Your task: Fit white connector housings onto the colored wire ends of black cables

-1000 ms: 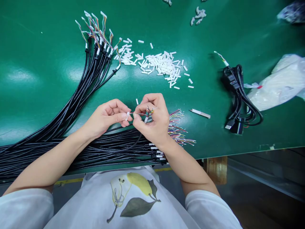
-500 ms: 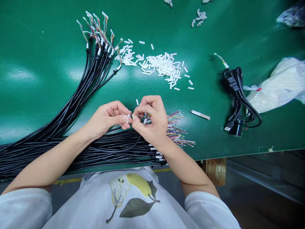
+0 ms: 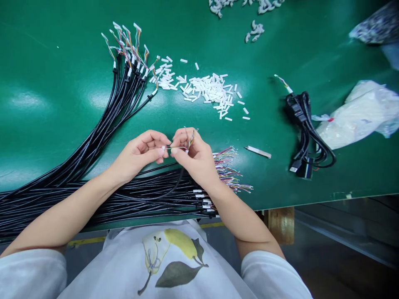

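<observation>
My left hand (image 3: 144, 154) pinches a small white connector housing (image 3: 163, 148) between thumb and fingertips. A thin wire (image 3: 174, 148) stretches from the housing's side to my right hand (image 3: 196, 155), whose thumb and forefinger are closed on it. Other coloured wires (image 3: 191, 140) of the same cable stick up among my right fingers. The cable's black sheath drops below that hand onto a bundle of black cables (image 3: 149, 187). Whether the wire's tip sits inside the housing cannot be made out. Bare wire ends (image 3: 230, 168) fan out right of my wrist.
A pile of white housings (image 3: 212, 89) lies beyond my hands. Cables with connectors on their ends (image 3: 126, 62) rest at the back left. Rightward are a craft-knife-like tool (image 3: 258, 152), a coiled black cable (image 3: 301, 124) and a plastic bag (image 3: 358, 114). Grey curved pieces (image 3: 255, 31) lie far back.
My right hand has turned slightly, and the loose wires now stand higher among its fingers. The loose housing beyond my hands is no longer visible. The view has shifted a little.
</observation>
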Demonstrator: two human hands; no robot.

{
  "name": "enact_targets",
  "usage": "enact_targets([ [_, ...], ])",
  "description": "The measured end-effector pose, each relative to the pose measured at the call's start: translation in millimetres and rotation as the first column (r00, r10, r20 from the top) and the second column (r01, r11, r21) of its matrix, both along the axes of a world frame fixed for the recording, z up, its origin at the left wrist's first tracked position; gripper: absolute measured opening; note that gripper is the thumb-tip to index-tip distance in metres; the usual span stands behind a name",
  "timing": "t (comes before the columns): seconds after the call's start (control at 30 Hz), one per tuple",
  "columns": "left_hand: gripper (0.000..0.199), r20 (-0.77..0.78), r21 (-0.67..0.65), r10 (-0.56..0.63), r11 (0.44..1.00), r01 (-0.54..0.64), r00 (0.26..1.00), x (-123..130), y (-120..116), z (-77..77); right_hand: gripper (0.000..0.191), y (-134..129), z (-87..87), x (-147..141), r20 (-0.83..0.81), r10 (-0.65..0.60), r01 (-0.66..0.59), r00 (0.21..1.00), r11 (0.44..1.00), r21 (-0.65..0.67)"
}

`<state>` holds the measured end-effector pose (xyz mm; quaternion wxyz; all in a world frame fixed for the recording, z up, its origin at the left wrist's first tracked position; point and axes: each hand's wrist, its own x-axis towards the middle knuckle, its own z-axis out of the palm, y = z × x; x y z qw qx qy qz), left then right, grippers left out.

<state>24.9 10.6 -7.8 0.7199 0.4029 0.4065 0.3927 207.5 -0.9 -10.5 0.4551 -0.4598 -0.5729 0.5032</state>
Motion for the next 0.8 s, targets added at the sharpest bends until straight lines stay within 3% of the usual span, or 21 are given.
enact_targets([
  [0.1,0.005,-0.017,0.011,0.046,0.999,-0.046,0.999,-1.3,2.8,0.1,0.02,5.6,0.8,5.2,-0.182,-0.002,-0.035,0.983,0.979,-0.203],
  [0.23,0.004,-0.033,-0.006,0.072,0.997,-0.072,0.997,-2.6,5.1,1.8,0.033,8.2,1.3,8.6,-0.238,-0.063,-0.017,0.969,0.946,-0.323],
  [0.8,0.004,-0.078,-0.083,0.103,0.99,-0.11,0.992,-3.9,5.8,3.6,0.035,7.1,0.7,6.9,-0.23,-0.1,0.008,0.968,0.93,-0.368],
])
